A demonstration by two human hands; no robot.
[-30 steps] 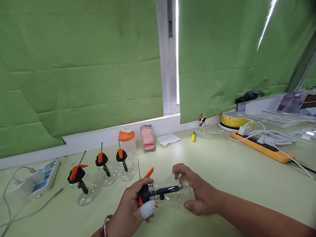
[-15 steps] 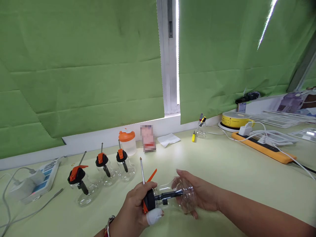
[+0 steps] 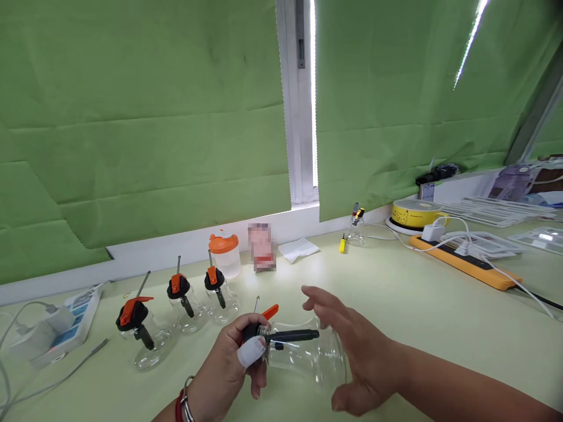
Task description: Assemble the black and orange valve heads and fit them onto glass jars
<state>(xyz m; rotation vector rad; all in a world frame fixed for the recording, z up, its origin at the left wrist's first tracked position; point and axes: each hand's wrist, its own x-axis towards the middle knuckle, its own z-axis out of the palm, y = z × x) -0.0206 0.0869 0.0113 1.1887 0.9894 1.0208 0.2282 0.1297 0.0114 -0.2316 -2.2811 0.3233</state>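
A clear bottle (image 3: 299, 358) lies on its side between my hands, its base towards the right. A dark tube (image 3: 294, 336) runs inside it. My left hand (image 3: 244, 354), with white tape round the thumb, is closed round the black lid; an orange lever (image 3: 271, 312) and a thin metal rod stick up beyond the fingers. Around the base, my right hand (image 3: 352, 351) is spread, thumb and fingers wide apart; whether it touches the bottle I cannot tell. To the left stand three similar bottles (image 3: 149, 349) with black lids, orange levers and metal rods.
Behind the bottles stands an orange-lidded cup (image 3: 224, 258), near a blurred pink item (image 3: 263, 249) and white paper (image 3: 299, 250). Power strips lie left (image 3: 73, 328) and right (image 3: 466, 264), with cables. A small yellow screwdriver (image 3: 342, 244) and yellow round container (image 3: 416, 214) are farther back.
My right hand has opened from its hold round the bottle's base, fingers spreading. My left hand and the bottle have shifted slightly left, and the bottle has turned about its length.
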